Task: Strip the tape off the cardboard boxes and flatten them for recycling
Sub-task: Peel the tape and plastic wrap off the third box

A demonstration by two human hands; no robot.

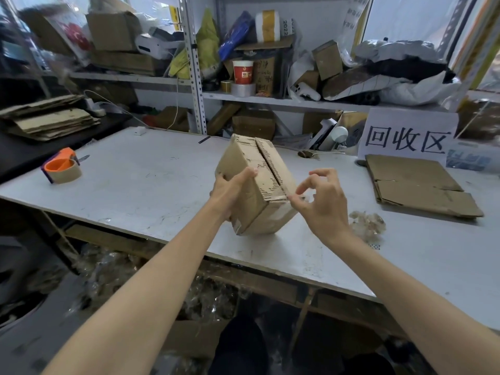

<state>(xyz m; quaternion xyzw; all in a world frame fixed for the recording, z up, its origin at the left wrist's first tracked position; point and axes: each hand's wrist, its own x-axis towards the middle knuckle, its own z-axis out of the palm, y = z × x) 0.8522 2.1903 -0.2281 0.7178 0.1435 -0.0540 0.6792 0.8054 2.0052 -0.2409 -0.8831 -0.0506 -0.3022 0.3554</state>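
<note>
Cardboard box [244, 155] is gripped by curled left hand [230, 190]; tape end [290, 197] at seam corner is pinched between right hand [322, 201] thumb and forefinger.

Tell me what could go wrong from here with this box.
1. The box rests tilted on one edge near the front of the table, steadied only by the left hand; a hard pull could twist it loose.
2. The right hand pinches only a small bit of tape at the seam's end, so it may tear off short.
</note>
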